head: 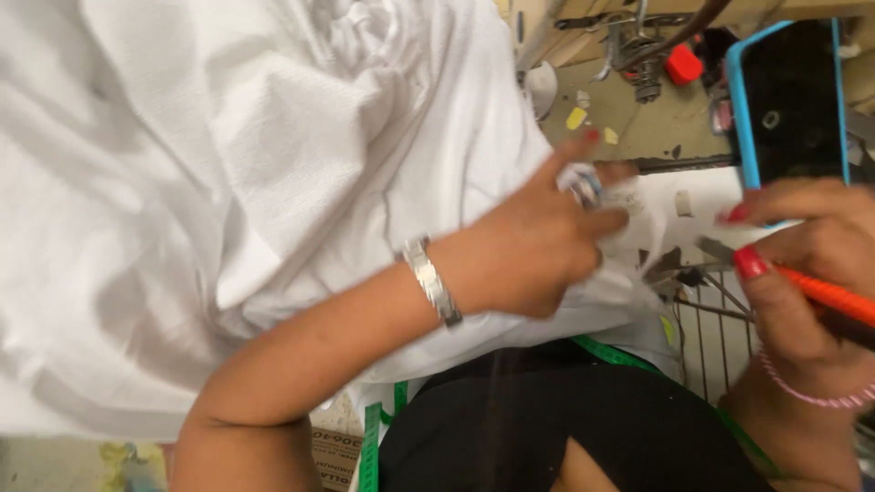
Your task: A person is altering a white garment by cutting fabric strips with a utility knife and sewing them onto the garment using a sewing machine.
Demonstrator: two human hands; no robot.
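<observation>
A large white fabric [228, 182] is bunched over the work surface and fills the left of the view. My left hand [538, 241], with a silver bracelet on the wrist, rests on the fabric's right edge and pinches a small white label [583, 182] between fingers and thumb. My right hand [802, 264], nails painted red, grips an orange tool handle [834, 296] with a small metal tip [715, 248] pointing left toward the label. A pink bead bracelet circles the right wrist.
A phone in a blue case [788, 100] stands upright at the top right. Sewing machine parts [638, 55] and a red knob [684, 66] lie behind it. A green measuring tape [369, 446] hangs over my black clothing. A wire rack [711, 337] sits below the table edge.
</observation>
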